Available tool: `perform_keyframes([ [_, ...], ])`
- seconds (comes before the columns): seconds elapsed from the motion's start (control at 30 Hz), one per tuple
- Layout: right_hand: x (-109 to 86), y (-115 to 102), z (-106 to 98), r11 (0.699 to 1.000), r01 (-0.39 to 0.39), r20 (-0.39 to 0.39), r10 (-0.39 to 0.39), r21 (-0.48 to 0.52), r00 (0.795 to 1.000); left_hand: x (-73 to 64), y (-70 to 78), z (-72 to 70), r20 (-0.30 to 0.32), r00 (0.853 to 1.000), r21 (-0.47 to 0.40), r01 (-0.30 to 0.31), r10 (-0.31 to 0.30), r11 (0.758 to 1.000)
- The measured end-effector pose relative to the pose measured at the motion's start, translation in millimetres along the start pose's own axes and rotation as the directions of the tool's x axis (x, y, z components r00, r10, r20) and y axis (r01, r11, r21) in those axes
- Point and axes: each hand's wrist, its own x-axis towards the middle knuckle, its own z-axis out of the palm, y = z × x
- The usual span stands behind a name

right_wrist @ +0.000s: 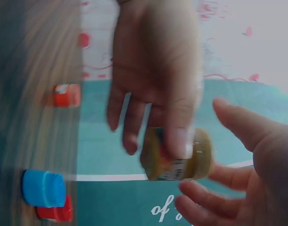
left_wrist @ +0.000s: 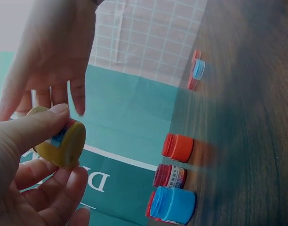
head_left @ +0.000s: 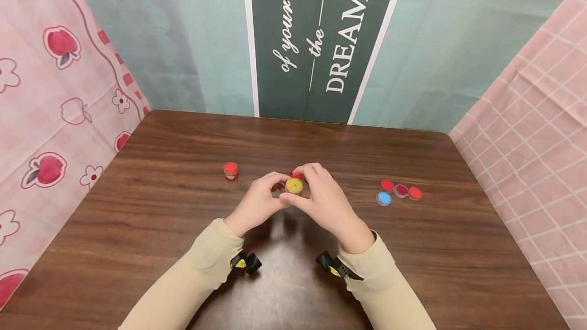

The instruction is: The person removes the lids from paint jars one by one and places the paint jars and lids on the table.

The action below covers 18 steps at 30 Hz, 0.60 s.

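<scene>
My left hand (head_left: 259,198) pinches a small yellow paint jar (head_left: 294,186) between thumb and fingers, held up over the table. In the left wrist view the jar (left_wrist: 71,147) is tilted on its side, and a printed label shows round its middle. My right hand (head_left: 326,201) is around the jar's lid end, thumb and fingers spread apart. In the right wrist view, the ridged yellow lid (right_wrist: 203,153) sits on the jar, between the right hand's thumb and fingers.
A red jar (head_left: 231,170) stands on the brown table (head_left: 183,141) to the left. Behind my hands are a blue jar (left_wrist: 179,205), a dark red jar (left_wrist: 168,175) and an orange-red jar (left_wrist: 180,147). Several round lids (head_left: 401,190), red, dark red and blue, lie to the right.
</scene>
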Motion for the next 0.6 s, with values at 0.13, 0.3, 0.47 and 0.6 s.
perform_keyframes([
  [0.13,0.1,-0.7,4.2,0.988,-0.092,-0.055,0.086,-0.126,0.995,2.0,-0.2,1.5,-0.005,1.000,0.019,-0.017,0.017,1.000],
  [0.3,0.8,-1.5,7.0,0.980,-0.107,-0.055,0.099,-0.167,0.994,1.7,-1.7,1.8,0.007,1.000,0.022,0.009,-0.009,1.000],
  [0.47,0.8,-1.0,1.9,0.993,0.041,0.036,-0.037,-0.109,0.999,1.4,-2.3,0.6,0.011,0.999,0.015,0.030,-0.030,0.999],
  [0.6,-0.6,0.3,-3.6,0.990,0.139,0.108,-0.141,0.028,0.984,1.1,-2.2,0.3,0.011,0.999,0.021,0.033,-0.033,0.999],
])
